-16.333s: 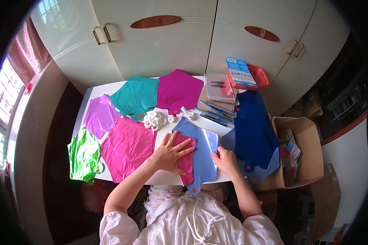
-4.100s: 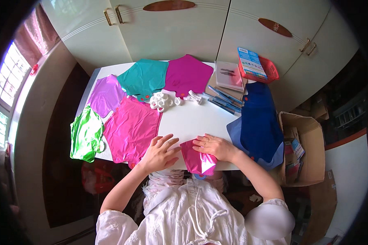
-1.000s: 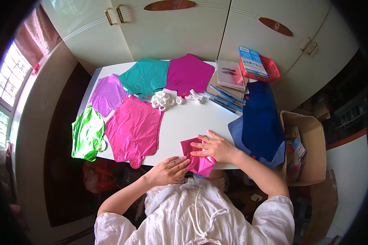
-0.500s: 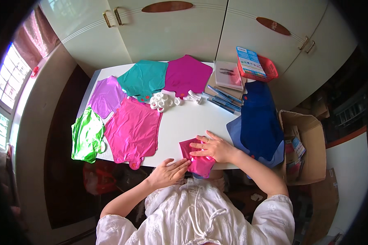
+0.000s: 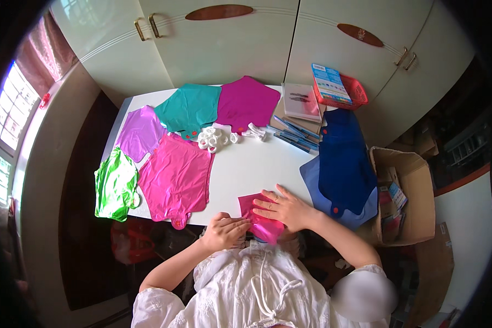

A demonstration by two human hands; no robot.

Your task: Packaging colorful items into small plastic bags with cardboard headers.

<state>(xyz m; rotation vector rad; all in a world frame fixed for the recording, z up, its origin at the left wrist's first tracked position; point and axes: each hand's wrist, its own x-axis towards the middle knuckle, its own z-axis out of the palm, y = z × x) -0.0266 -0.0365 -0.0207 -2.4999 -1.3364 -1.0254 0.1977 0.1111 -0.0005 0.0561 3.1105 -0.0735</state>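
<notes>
A small shiny pink foil-like piece (image 5: 268,228), apparently folded, lies at the table's near edge, its lower end hanging over toward my lap. My right hand (image 5: 287,209) rests flat on it with the fingers spread, pressing from the right. At its left edge my left hand (image 5: 227,229) has its fingers bent together, gripping the side. Left of my hands lies a larger, wrinkled pink sheet of similar material (image 5: 175,175), with a rounded tab at its lower end. What lies under my right palm is hidden.
Shiny sheets in green (image 5: 116,183), lilac (image 5: 141,131), teal (image 5: 188,109), magenta (image 5: 249,101) and dark blue (image 5: 345,164) ring the white table (image 5: 240,175). White rings (image 5: 213,139) and several blue pens (image 5: 294,134) lie mid-table. A red basket (image 5: 355,93) and a cardboard box (image 5: 421,191) stand right.
My left hand's fingers have curled from nearly straight to bent at the pink piece's left edge. The piece's lower edge has shifted, while my right hand stays spread on top.
</notes>
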